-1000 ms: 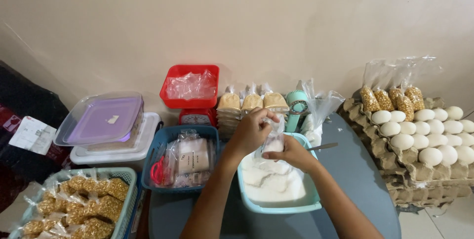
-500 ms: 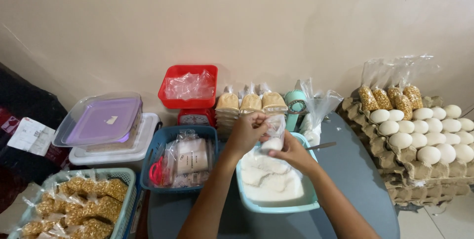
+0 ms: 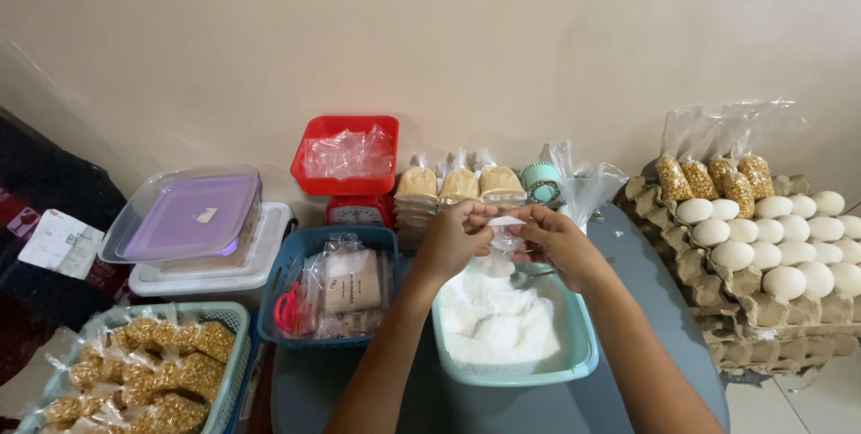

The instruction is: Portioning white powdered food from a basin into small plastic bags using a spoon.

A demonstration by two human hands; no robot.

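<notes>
Pinching a small clear plastic bag (image 3: 505, 230) between them, the person's left hand (image 3: 455, 238) and right hand (image 3: 558, 241) meet above a pale teal tub (image 3: 574, 364) of white powder (image 3: 498, 322) near the grey table's (image 3: 664, 326) front edge. A blue basket (image 3: 296, 255) sits just left; egg trays (image 3: 762, 308) stand at the table's right edge.

This looks like a small home food-packing corner set against a bare wall. Stacked egg trays (image 3: 717, 308) sit to the right of the right hand (image 3: 560, 246), a red kitchen scale (image 3: 354, 174) behind the left hand (image 3: 453, 241), and baskets of bagged snacks (image 3: 152, 371) on its left.
</notes>
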